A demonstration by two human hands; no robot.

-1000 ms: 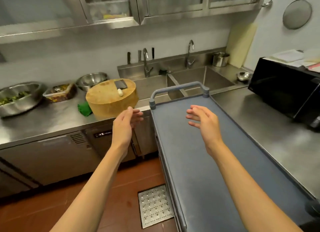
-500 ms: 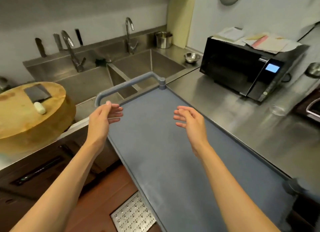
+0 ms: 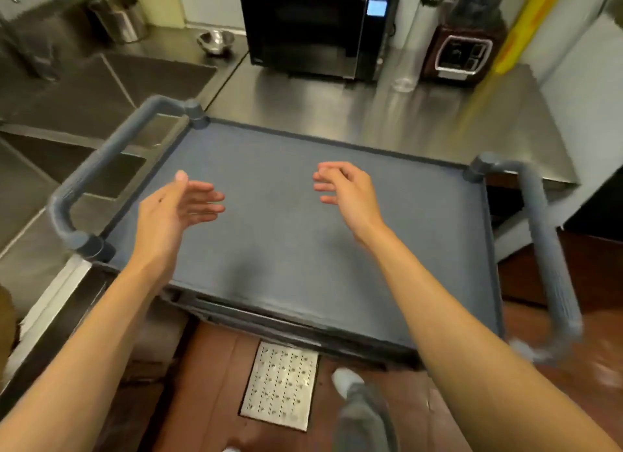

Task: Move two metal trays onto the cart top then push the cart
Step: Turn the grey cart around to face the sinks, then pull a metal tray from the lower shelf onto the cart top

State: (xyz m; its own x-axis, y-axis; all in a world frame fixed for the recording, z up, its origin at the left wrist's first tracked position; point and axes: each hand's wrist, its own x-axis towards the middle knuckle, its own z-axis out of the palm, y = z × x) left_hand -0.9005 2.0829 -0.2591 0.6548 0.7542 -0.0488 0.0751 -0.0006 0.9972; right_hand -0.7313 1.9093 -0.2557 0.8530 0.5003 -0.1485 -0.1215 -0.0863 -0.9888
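Observation:
A grey cart (image 3: 421, 236) with a flat bare top fills the middle of the view, a tubular handle at its left end (image 3: 101, 161) and another at its right end (image 3: 546, 246). My left hand (image 3: 172, 212) hovers over the left part of the cart top, fingers apart, holding nothing. My right hand (image 3: 347, 192) hovers over the middle of the top, fingers loosely curled and empty. No metal tray is in view.
A steel counter (image 3: 371, 107) runs behind the cart with a black microwave (image 3: 313, 26), a blender base (image 3: 462, 53), a small steel bowl (image 3: 215, 42) and a steel pot (image 3: 118, 20). A sink (image 3: 101, 84) lies at left. A floor drain grate (image 3: 279, 387) and my shoe (image 3: 347, 381) are below.
The view has swung right and down, so the cart now lies crosswise with both handles showing. My hands have stayed open and empty above its top.

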